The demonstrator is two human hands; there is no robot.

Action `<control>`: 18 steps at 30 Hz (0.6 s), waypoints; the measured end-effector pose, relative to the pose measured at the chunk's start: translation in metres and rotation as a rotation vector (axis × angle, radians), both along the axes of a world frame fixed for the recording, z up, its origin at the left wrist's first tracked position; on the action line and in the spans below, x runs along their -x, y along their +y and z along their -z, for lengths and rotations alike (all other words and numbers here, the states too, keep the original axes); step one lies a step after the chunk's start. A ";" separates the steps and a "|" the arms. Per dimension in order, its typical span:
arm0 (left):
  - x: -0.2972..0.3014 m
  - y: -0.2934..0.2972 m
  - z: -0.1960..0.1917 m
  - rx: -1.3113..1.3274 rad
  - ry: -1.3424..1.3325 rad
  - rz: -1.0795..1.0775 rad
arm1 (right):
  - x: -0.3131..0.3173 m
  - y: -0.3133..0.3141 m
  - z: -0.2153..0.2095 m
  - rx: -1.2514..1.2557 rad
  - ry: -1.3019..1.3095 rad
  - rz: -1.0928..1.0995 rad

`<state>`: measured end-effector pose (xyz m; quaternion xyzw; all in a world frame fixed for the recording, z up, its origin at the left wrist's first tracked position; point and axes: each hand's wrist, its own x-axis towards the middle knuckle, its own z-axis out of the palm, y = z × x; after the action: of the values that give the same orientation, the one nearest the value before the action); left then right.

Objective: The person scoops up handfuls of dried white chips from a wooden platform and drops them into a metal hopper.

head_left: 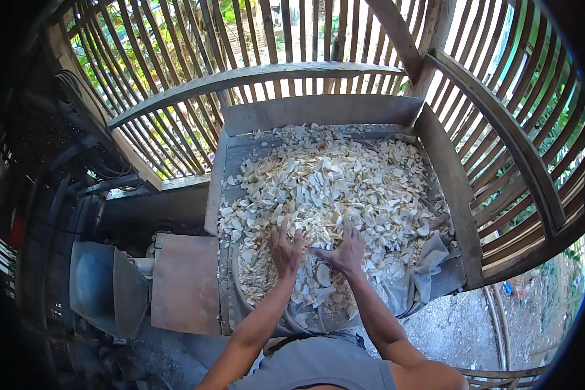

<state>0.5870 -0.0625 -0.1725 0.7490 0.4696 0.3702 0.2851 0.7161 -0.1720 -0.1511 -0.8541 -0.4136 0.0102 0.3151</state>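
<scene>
A heap of pale, dried, curved slices (335, 182), like chips of a sliced root, fills a wide board-sided bin (325, 110) in front of me. My left hand (286, 250) rests at the heap's near side, fingers pointing away and somewhat apart. Beside it, my right hand (346, 252) touches the slices with its thumb spread toward the left hand. Neither hand visibly grips anything, though some fingertips are partly lost among the slices. Finer crumbs and a few larger slices lie between my forearms. Grey cloth (429, 263) lies bunched at the bin's near right corner.
A flat reddish-brown panel (185, 283) adjoins the bin's left side, with a metal hopper-like box (107, 289) beyond it. Slatted wooden walls (253, 81) enclose the back and right. Coiled dark cables (88, 97) hang at left. A hose (497, 325) runs along the ground at right.
</scene>
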 end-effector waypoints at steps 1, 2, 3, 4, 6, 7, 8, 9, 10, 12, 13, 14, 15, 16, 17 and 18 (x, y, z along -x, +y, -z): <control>-0.005 0.001 -0.003 0.017 -0.036 -0.016 | -0.003 0.007 -0.001 -0.073 0.001 -0.040; -0.007 0.005 0.001 0.014 -0.038 -0.028 | -0.004 0.014 -0.001 -0.076 0.000 -0.053; -0.010 0.009 0.004 -0.044 0.004 -0.046 | -0.005 0.020 0.001 -0.086 0.014 -0.065; -0.012 0.013 0.007 -0.101 0.047 -0.064 | -0.007 0.025 0.001 -0.095 0.029 -0.078; -0.013 0.011 -0.010 -0.011 -0.005 -0.005 | -0.009 0.019 -0.002 -0.078 0.031 -0.089; -0.013 0.009 -0.017 0.076 -0.059 0.056 | -0.009 0.013 -0.006 -0.085 0.146 -0.128; -0.015 0.008 -0.014 0.071 -0.062 0.055 | -0.012 0.010 -0.009 -0.098 0.253 -0.165; -0.015 0.004 -0.011 0.066 -0.142 0.094 | -0.015 0.013 -0.006 -0.102 0.250 -0.167; -0.017 0.002 -0.009 0.061 -0.222 0.133 | -0.017 0.017 0.000 -0.126 0.228 -0.173; -0.022 0.002 -0.011 0.025 -0.178 0.098 | -0.016 0.022 -0.002 -0.147 0.211 -0.188; -0.025 0.005 -0.012 0.062 -0.220 0.083 | -0.017 0.028 -0.003 -0.193 0.260 -0.198; -0.028 0.008 -0.013 0.099 -0.262 0.068 | -0.017 0.033 -0.006 -0.240 0.307 -0.207; -0.031 0.011 -0.014 0.131 -0.360 0.068 | -0.013 0.035 -0.009 -0.273 0.341 -0.220; -0.032 0.009 -0.014 0.126 -0.360 0.062 | -0.010 0.036 -0.013 -0.275 0.341 -0.227; -0.036 0.007 -0.021 0.227 -0.493 0.072 | -0.009 0.038 -0.017 -0.290 0.490 -0.234; -0.039 0.005 -0.026 0.329 -0.626 0.082 | -0.008 0.040 -0.019 -0.303 0.640 -0.243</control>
<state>0.6257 -0.0580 -0.1463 0.5616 0.3821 0.4896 0.5467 0.7237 -0.1322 -0.1319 -0.6962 -0.3894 0.2526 0.5476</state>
